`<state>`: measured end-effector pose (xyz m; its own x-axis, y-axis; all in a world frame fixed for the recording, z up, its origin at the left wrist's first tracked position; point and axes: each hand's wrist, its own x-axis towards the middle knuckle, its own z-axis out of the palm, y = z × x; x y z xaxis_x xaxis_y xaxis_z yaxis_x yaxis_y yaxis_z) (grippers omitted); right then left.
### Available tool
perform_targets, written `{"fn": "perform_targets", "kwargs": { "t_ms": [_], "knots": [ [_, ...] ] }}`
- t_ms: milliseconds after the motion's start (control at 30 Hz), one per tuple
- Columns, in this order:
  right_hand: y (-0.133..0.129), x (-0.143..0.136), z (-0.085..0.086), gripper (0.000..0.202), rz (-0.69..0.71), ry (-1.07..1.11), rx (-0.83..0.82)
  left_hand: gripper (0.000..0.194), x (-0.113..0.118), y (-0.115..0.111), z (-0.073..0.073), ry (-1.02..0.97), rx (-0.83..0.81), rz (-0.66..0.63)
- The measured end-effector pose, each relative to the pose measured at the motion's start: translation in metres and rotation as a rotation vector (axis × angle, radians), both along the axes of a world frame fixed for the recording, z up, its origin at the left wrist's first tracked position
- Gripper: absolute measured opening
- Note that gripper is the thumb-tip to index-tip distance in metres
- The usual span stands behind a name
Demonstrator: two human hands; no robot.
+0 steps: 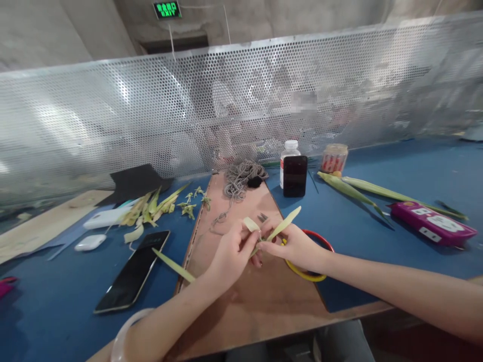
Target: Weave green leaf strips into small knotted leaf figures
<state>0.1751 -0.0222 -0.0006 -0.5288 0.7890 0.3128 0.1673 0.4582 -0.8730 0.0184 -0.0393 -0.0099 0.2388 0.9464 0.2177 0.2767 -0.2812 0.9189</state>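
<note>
Over the brown board, my left hand and my right hand meet, fingertips almost touching. Both have their fingers closed in a pinch on a pale green leaf strip. Its pointed end rises to the upper right above my right hand. A short, broad pale end sticks up by my left fingers; whether it belongs to the same strip I cannot tell. Another leaf strip lies left of my left forearm. Beside and partly behind my right hand is a red and yellow ring. My fingers hide the pinched part.
Grey cord lies heaped at the board's far end. To the left are a phone, a white case and leaf pieces. Rightward stand a bottle, a dark phone, a jar, long leaves and a purple packet.
</note>
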Motion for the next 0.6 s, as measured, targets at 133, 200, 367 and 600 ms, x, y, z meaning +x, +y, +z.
{"fn": "perform_targets", "kwargs": {
  "t_ms": [133,200,367,600],
  "knots": [
    [0.001,0.0,-0.004,0.018,0.026,0.043,-0.064,0.015,0.0,-0.004,-0.003,0.126,0.086,0.068],
    [0.003,-0.001,-0.007,0.02,0.055,0.087,-0.148,0.014,0.0,-0.005,-0.003,0.176,0.121,0.092],
    [0.007,-0.004,-0.012,0.022,0.106,0.228,-0.296,0.014,0.001,-0.008,-0.004,0.211,0.163,0.145],
    [0.007,-0.005,-0.009,0.02,0.117,0.288,-0.24,0.016,0.006,-0.011,-0.002,0.177,0.142,0.241]
  ]
}}
